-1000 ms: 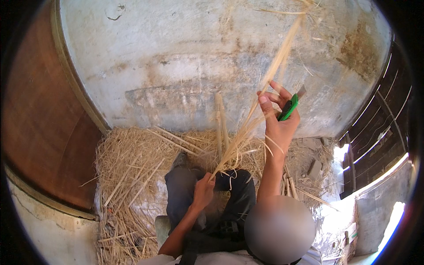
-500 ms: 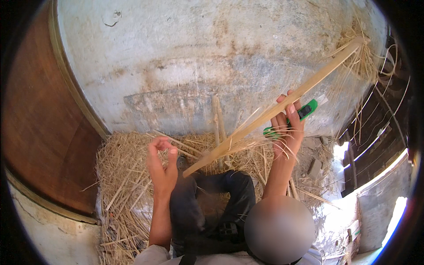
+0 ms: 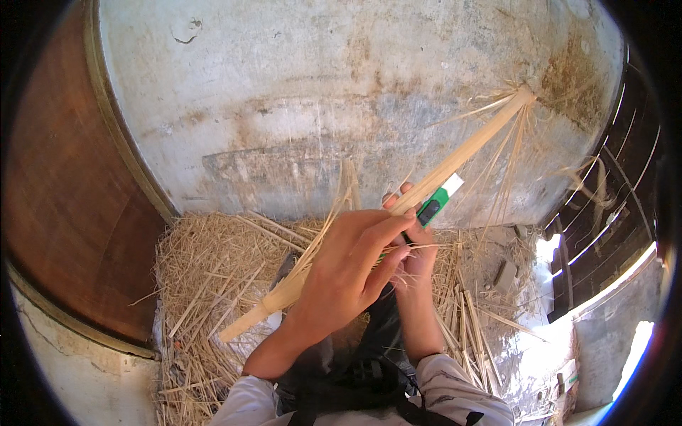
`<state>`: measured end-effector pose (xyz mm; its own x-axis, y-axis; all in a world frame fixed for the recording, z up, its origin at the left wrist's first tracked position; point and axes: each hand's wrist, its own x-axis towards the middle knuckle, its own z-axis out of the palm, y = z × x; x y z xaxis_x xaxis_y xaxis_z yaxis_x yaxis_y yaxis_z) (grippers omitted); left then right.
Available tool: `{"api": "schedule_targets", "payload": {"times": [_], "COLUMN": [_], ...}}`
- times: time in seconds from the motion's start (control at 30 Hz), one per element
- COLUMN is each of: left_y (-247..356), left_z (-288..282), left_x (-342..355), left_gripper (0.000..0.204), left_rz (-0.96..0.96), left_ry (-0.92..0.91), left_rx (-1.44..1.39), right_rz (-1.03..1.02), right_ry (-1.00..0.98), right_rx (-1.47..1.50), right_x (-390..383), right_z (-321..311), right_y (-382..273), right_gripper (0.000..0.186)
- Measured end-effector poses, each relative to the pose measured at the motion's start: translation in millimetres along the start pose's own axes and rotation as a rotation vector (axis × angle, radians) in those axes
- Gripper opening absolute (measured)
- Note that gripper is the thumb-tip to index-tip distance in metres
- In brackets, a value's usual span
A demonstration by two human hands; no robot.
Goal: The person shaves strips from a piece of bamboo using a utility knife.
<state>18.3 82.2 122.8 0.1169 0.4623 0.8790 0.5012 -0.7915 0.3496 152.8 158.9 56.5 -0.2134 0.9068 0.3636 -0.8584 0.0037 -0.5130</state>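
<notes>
A long pale bamboo strip (image 3: pixel 469 153) slants across from lower left to upper right, its far end frayed into thin shavings. My left hand (image 3: pixel 344 266) lies across the strip's middle, fingers closed over it, thumb and forefinger close to my other hand. On the right, my right hand (image 3: pixel 415 259) is closed around a green utility knife (image 3: pixel 435 204) and also steadies the strip. The knife's pale blade points up to the right, beside the strip. Thin curled shavings hang around both hands, and the left hand hides part of the strip.
Straw-like shavings (image 3: pixel 199 284) cover the floor, with split bamboo pieces (image 3: pixel 465 334) at the right. A stained wall (image 3: pixel 284 106) rises ahead. To the left is a brown wooden door (image 3: pixel 71 192). A brick-like block (image 3: pixel 506 275) lies at right.
My left hand has moved right from beside the strip and closed over it. The strip and my right hand with the knife have shifted left and down, toward me.
</notes>
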Motion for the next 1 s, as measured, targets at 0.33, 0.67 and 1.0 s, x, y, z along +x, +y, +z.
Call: {"api": "schedule_targets", "payload": {"times": [0.33,0.67,1.0], "left_y": [-13.1,-22.9,-21.9], "left_z": [4.0,-12.5,-4.5], "left_x": [-37.5,-71.9,-101.6], "left_gripper": [0.048,0.036,0.045], "left_rz": [-0.166,-0.459,-0.533], "left_ry": [-0.011,-0.307,-0.268], "left_rx": [0.010,0.102,0.083], "right_rz": [0.078,0.075,-0.242], "right_ry": [0.020,-0.017,-0.006], "right_rx": [0.024,-0.102,-0.962], "right_x": [-28.2,-34.8,-49.0], "right_z": [-12.1,-27.5,-76.1], "right_y": [16.0,6.3,-0.2], "right_gripper": [0.051,0.052,0.077]}}
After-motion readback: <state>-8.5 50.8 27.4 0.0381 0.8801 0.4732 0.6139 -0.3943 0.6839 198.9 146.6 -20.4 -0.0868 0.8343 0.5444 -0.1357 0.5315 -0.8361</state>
